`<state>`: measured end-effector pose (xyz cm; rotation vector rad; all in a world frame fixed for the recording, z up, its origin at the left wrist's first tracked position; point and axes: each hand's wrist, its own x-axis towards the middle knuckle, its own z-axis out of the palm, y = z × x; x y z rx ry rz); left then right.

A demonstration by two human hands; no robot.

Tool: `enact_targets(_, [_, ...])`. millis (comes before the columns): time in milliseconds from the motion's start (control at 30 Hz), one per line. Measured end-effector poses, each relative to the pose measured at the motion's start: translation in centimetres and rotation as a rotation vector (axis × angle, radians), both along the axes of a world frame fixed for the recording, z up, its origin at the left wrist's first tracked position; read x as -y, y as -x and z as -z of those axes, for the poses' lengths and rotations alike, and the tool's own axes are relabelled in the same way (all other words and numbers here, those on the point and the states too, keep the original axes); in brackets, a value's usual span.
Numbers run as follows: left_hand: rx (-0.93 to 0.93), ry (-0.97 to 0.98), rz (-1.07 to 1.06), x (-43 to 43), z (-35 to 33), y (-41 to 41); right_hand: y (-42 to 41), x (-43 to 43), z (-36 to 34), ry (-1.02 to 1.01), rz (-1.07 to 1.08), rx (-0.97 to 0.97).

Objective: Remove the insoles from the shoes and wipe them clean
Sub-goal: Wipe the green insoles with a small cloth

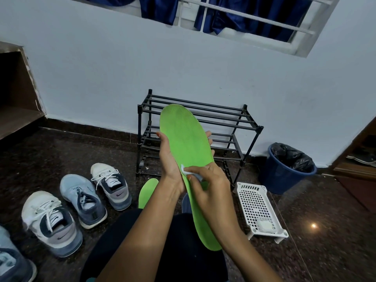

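Left hand grips the green insole in front of the shoe rack, right hand pinches a white wipe onto it (swoosh logos on the sneakers left of the rack).

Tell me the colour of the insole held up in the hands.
The insole is bright green, seen best in the head view.

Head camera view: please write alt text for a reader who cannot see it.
A person's left hand holds up a green insole while the right hand presses a small white wipe on it. Sneakers and a second green insole lie on the dark floor, before a black shoe rack.
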<state>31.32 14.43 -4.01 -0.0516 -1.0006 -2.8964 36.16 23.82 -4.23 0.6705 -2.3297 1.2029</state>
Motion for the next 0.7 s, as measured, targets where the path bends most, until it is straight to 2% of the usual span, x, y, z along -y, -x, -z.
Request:
enact_targets(233, [0.01,0.001,0.014,-0.4,-0.1,-0.2,2.5,-0.5,-0.3,-0.097,0.168,-0.098])
enact_targets(400, [0.005,-0.025,-0.004,-0.5,-0.1,-0.1,3.2,-0.6,-0.6,0.039,0.076,-0.04])
enact_targets(533, [0.002,-0.031,0.016,-0.4,-0.5,-0.3,3.6,-0.7,-1.2,0.112,0.082,-0.006])
enact_targets(700, [0.033,0.05,0.08,-1.1,-1.1,-1.0,4.2,-0.1,-2.1,0.189,0.12,0.034])
